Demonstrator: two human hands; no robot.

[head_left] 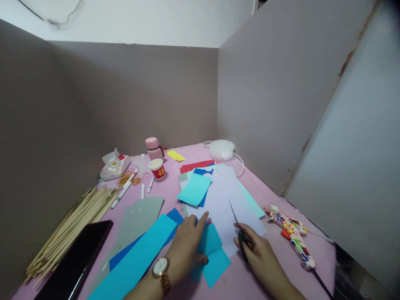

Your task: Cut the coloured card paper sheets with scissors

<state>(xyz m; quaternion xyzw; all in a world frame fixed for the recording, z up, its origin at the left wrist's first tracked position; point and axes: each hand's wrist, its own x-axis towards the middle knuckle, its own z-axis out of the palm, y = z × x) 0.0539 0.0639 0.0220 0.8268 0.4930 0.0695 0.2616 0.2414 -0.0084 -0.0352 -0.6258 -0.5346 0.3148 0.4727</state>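
The left hand (187,239), a watch (161,268) on its wrist, lies nearly flat with fingers spread on turquoise paper pieces (210,254) at the near edge of the pink desk (250,283). Just beside it, the right hand (259,250) is closed around the handles of scissors (238,229), whose blades (shut, as far as can be seen) point away over a pale lilac sheet (223,200). Left lie a dark tablet (73,262) and wooden sticks (75,223). Farther back stand a red paper cup (158,168) and a pink bottle (153,148).
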